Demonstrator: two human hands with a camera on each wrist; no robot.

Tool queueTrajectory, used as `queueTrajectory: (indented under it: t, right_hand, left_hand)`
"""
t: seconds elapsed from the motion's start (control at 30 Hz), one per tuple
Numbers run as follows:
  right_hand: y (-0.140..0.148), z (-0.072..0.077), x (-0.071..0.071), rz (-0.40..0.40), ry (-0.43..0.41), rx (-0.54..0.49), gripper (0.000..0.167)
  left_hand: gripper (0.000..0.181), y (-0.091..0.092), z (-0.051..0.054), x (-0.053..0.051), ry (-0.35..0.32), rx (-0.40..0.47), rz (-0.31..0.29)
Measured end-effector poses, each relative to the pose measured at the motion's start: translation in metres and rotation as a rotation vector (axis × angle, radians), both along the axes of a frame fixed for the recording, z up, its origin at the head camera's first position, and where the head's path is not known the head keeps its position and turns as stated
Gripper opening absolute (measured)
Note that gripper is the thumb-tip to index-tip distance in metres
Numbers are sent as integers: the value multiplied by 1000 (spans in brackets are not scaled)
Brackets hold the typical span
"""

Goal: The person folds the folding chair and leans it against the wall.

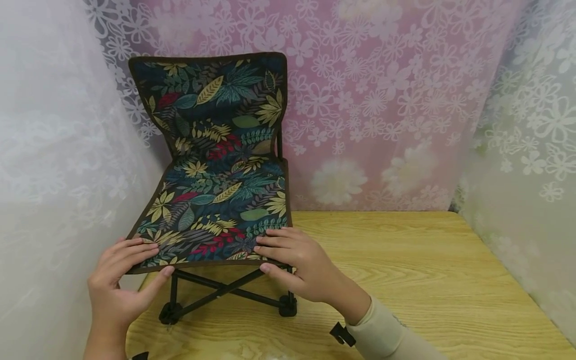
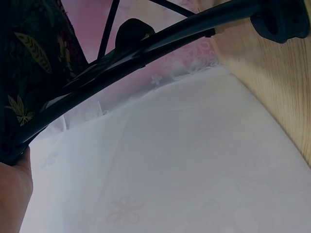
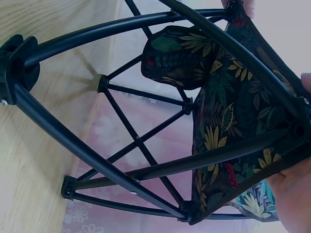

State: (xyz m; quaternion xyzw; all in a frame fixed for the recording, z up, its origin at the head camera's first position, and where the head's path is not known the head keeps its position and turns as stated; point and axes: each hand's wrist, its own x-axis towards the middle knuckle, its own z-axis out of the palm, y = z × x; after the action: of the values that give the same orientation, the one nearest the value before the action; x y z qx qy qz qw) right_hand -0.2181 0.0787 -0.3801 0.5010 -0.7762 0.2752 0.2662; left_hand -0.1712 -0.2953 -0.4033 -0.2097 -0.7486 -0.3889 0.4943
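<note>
A small folding chair (image 1: 216,195) with dark leaf-print fabric and black tube legs stands unfolded on a wooden table. My left hand (image 1: 110,295) rests on the front left corner of its seat, fingers extended over the fabric and thumb along the front edge. On the front right corner lies my right hand (image 1: 303,262), its fingers flat on top and its thumb at the edge. The crossed legs (image 3: 137,140) and a fabric pouch (image 3: 177,56) under the seat show in the right wrist view. Most of the left hand is out of the left wrist view.
The light wood table (image 1: 405,265) extends to the right of the chair. A pink floral curtain (image 1: 369,100) hangs behind it. Whitish sheer curtains stand at the left (image 1: 54,175) and right (image 1: 531,165). A black strap buckle (image 1: 343,334) is by the right sleeve.
</note>
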Motion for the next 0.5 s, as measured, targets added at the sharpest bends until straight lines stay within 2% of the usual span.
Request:
queueTrajectory:
  t: [0.5]
  right_hand:
    - [-2,-6,-3,18,15,-70,37]
  left_hand:
    - [48,3,0,-2,39,30,7]
